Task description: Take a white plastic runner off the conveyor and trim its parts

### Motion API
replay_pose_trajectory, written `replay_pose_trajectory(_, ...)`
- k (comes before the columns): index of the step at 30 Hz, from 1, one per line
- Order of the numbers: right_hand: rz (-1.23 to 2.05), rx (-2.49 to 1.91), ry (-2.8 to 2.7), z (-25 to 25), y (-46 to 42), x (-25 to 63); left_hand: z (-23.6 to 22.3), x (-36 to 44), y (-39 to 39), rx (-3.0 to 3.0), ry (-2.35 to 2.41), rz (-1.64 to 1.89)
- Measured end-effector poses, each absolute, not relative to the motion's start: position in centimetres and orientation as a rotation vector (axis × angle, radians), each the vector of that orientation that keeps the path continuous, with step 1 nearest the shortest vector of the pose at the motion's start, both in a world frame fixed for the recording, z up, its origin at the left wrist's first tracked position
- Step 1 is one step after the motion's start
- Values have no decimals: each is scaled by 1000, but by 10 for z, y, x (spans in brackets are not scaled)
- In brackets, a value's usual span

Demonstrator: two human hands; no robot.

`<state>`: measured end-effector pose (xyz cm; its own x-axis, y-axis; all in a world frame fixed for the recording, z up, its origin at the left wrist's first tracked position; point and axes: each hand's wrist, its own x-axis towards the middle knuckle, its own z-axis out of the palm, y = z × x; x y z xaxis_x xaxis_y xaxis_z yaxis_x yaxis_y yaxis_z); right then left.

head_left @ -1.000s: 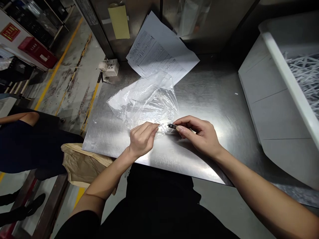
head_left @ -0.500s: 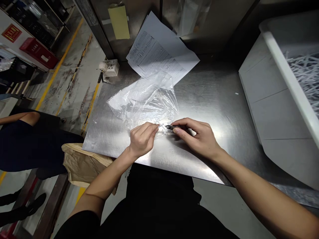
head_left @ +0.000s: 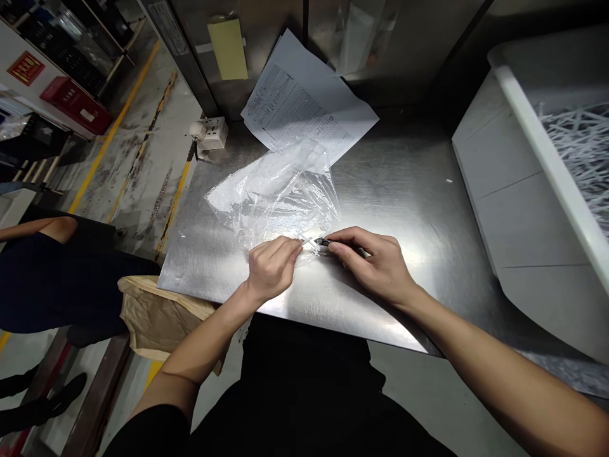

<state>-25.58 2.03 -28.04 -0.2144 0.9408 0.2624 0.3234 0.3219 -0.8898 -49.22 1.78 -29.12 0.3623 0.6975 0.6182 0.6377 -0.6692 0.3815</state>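
My left hand (head_left: 271,265) pinches a thin white strip (head_left: 309,242) just above the steel table (head_left: 409,209). My right hand (head_left: 375,261) grips a small dark tool (head_left: 325,242) whose tip meets the end of that strip. Both hands sit close together near the table's front edge. A crumpled clear plastic bag (head_left: 276,198) lies right behind them, its near edge under the strip. Which kind of tool it is I cannot tell.
Printed paper sheets (head_left: 304,108) lean at the back. A large white bin (head_left: 533,190) holding several white strips (head_left: 583,152) stands at the right. A power socket (head_left: 209,133) sits at the table's back left corner. Another person (head_left: 52,273) is at the left, beside a brown bag (head_left: 152,314).
My right hand has crept slightly left, bringing the dark tool closer to the strip. My left hand has stayed put.
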Motion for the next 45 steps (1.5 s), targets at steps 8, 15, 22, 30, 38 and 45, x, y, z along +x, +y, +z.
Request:
replay_pose_trajectory(8, 940, -1142, -1679, -276, 20, -255, -290, -492, 18, 2511, 1291, 1192)
replay_pose_trajectory(15, 980, -1019, -1728, -272, 18, -254, -289, -492, 18, 2500, 1295, 1168)
replay_pose_trajectory(22, 974, -1012, -1782, -271, 17, -253, -288, -492, 18, 2511, 1290, 1177)
replay_pose_trajectory(30, 945, -1007, -1803, -270, 17, -251, -290, -493, 17, 2491, 1278, 1192)
replay_pose_trajectory(38, 924, -971, -1819, -271, 18, -252, -289, -492, 18, 2531, 1251, 1200)
replay_pose_trajectory(45, 1040, -1076, -1680, -275, 16, -256, -289, -491, 17, 2540, 1295, 1170)
